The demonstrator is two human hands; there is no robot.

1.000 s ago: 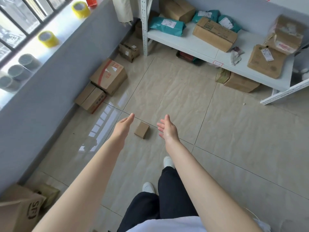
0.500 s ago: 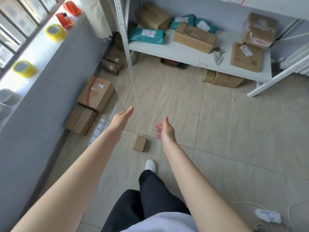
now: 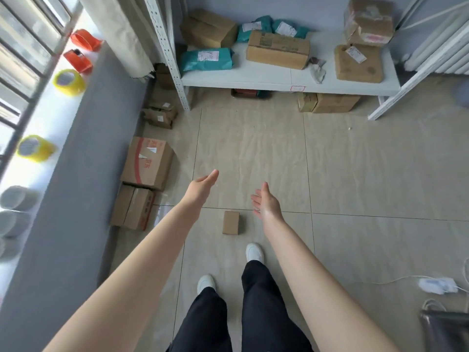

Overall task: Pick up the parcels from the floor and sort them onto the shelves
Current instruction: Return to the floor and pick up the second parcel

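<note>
A small brown cardboard parcel (image 3: 231, 222) lies on the tiled floor just in front of my feet. My left hand (image 3: 201, 185) hovers above and to its left, open and empty, palm turned inward. To the parcel's upper right, my right hand (image 3: 266, 200) is also open and empty, fingers apart. The white shelf (image 3: 274, 78) stands ahead and carries several parcels: brown boxes (image 3: 278, 49) and teal mailer bags (image 3: 206, 58). More cardboard boxes (image 3: 147, 162) sit on the floor along the left wall.
A grey ledge on the left holds yellow tape rolls (image 3: 69, 82) and orange tape dispensers (image 3: 77, 60). Boxes (image 3: 327, 102) lie under the shelf. A white power strip and cable (image 3: 435, 285) lie at the right; a dark object (image 3: 444, 329) fills the bottom right corner.
My view has swung right and back. The small parcel now lies nearer my feet, below both hands. Both hands stay open and empty.
</note>
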